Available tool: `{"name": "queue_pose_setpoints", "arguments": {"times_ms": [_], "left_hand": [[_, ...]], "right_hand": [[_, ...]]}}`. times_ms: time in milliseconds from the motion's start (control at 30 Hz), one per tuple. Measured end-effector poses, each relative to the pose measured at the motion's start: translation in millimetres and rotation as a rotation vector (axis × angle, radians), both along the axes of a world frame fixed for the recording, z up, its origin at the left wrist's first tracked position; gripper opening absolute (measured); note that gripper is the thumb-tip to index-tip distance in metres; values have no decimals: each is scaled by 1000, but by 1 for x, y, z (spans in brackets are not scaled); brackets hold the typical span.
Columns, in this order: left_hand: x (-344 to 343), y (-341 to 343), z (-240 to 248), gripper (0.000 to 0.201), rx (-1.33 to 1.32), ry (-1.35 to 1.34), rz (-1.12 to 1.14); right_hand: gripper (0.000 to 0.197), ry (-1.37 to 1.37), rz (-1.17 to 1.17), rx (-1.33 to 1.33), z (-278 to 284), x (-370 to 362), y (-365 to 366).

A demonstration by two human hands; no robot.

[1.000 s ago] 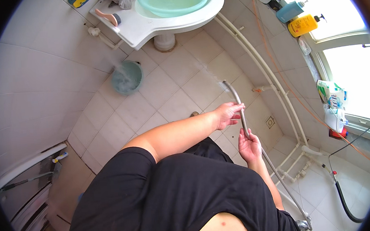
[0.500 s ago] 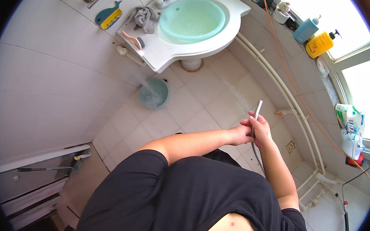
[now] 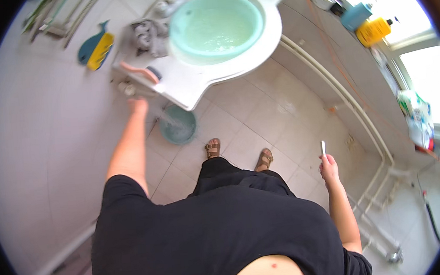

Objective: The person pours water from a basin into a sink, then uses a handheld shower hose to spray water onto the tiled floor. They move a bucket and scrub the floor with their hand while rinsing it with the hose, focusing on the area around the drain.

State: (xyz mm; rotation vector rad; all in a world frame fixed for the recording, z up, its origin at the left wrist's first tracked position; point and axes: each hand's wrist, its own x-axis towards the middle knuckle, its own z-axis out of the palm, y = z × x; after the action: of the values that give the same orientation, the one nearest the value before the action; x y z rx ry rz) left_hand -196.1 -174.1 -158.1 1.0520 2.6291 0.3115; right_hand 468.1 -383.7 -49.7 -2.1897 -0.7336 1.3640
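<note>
In my right hand (image 3: pixel 329 169), closed at the right, is a hose with a silvery tube end (image 3: pixel 323 148) pointing up past the fingers. My left hand (image 3: pixel 137 107) reaches out at the left, just below a white tap (image 3: pixel 127 88) under the washstand's corner. Motion smears its fingers, so I cannot tell whether they touch the tap. Beside that hand, water (image 3: pixel 171 118) streams down into a teal bucket (image 3: pixel 179 131) on the floor. A mint-green basin (image 3: pixel 257 18) holding water sits in the white washstand (image 3: pixel 190 83).
A pink-handled brush (image 3: pixel 141 71) and a grey cloth (image 3: pixel 148 38) lie on the washstand. Pipes (image 3: pixel 349 107) run along the right wall. Bottles, among them a yellow pump bottle (image 3: pixel 373 32), line the sill. My sandalled feet (image 3: pixel 213 148) stand on floor tiles.
My left hand has left the hose and swung far left to the tap. My right hand, still round the hose, has moved a little right and down. The view has shifted.
</note>
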Motion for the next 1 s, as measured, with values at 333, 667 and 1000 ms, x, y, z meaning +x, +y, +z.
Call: {"name": "queue_pose_setpoints", "arguments": {"times_ms": [333, 667, 1000], "left_hand": [[-96, 92, -48, 36, -436, 230, -578], [-30, 59, 85, 41, -330, 339, -602], [-41, 76, 79, 30, -735, 476, -1380]], "right_hand": [[32, -395, 184, -54, 8, -142, -11], [35, -430, 213, -213, 3, -170, -38], [34, -425, 122, -211, -8, -195, -102]]}}
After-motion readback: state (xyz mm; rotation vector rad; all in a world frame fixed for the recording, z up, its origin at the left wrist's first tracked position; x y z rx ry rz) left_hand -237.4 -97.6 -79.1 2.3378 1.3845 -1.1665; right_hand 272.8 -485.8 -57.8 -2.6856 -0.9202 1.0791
